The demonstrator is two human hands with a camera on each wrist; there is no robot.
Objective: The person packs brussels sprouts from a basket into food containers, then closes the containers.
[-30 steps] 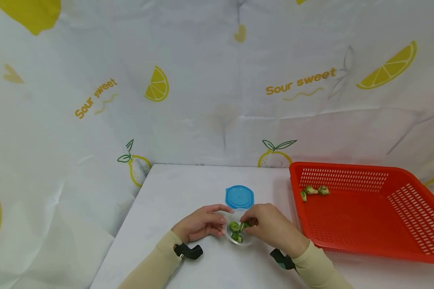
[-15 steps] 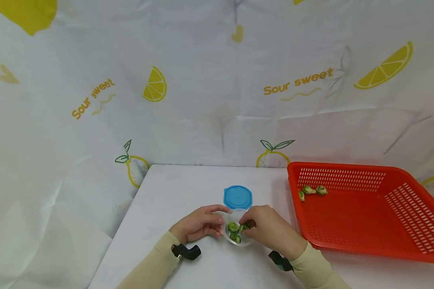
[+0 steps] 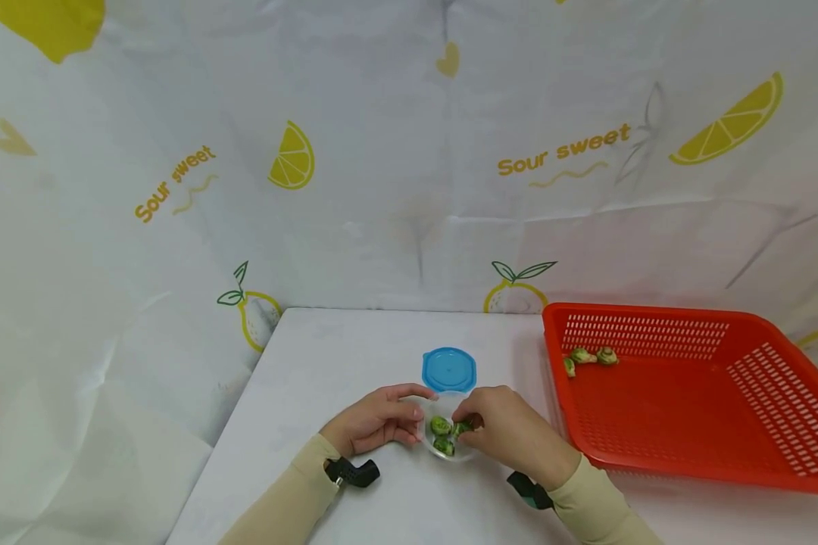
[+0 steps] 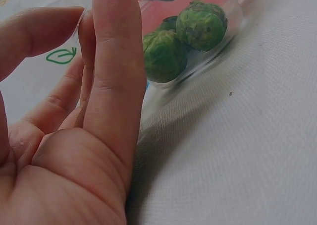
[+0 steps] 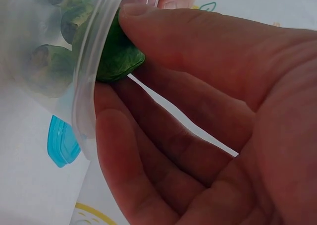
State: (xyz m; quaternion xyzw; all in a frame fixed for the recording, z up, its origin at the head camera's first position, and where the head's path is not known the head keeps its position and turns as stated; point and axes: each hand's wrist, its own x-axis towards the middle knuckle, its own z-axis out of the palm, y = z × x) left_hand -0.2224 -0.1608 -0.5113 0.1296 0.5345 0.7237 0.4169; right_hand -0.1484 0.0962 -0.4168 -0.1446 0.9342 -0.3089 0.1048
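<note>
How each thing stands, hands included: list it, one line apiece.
Plastic tub: mouth up, uncovered.
Blue lid: off the tub, flat on the table.
Pinched sprout: between fingertips, at the tub's mouth.
Other tub sprouts: loose inside.
Red basket: open-topped, three sprouts visible inside.
Left hand: holds the tub's left side.
Right hand: pinches that one sprout.

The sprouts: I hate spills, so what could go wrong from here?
The right hand pinches a sprout at the mouth of the bowl; it might slip loose. The left hand holds the bowl from one side, so a bump could tip it. The lid, close behind, might get nudged.
</note>
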